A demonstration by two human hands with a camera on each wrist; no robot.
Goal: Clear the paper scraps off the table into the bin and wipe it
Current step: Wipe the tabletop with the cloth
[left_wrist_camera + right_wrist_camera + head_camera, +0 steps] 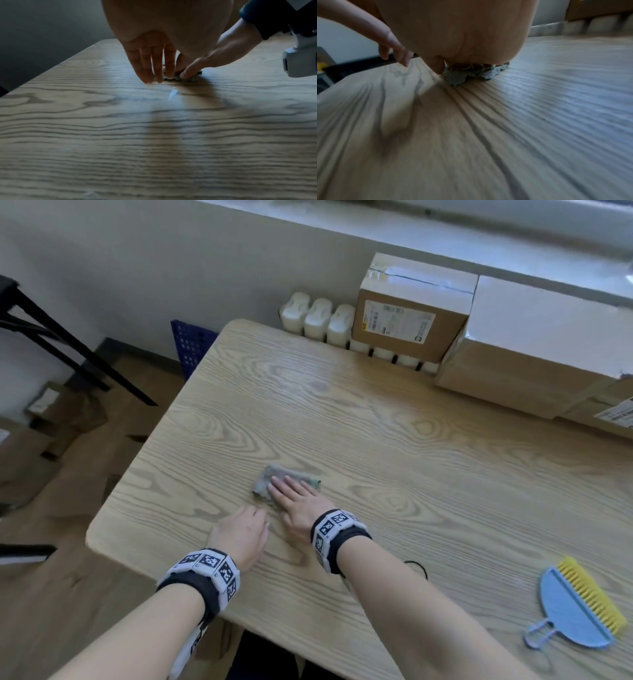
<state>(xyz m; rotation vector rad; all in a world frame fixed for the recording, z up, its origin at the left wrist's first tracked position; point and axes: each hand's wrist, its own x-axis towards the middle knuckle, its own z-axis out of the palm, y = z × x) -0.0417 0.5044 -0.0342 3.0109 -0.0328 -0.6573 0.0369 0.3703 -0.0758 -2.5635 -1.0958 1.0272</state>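
A crumpled grey-green cloth [274, 479] lies on the wooden table [394, 440] near its front left part. My right hand [291, 491] lies flat on the cloth, fingers straight, pressing it to the wood. In the right wrist view the cloth [462, 77] bunches out from under the palm. My left hand [245, 525] rests just left of it, straight fingers [147, 65] touching the bare table and holding nothing. From the left wrist I see the cloth [194, 78] under the right hand's fingertips. I see no paper scraps in the head view.
A blue dustpan with a yellow-bristled brush [579, 607] lies at the front right. Cardboard boxes [411, 309] and white containers [318, 318] line the far edge. A blue perforated crate [191, 344] stands on the floor beyond the left corner.
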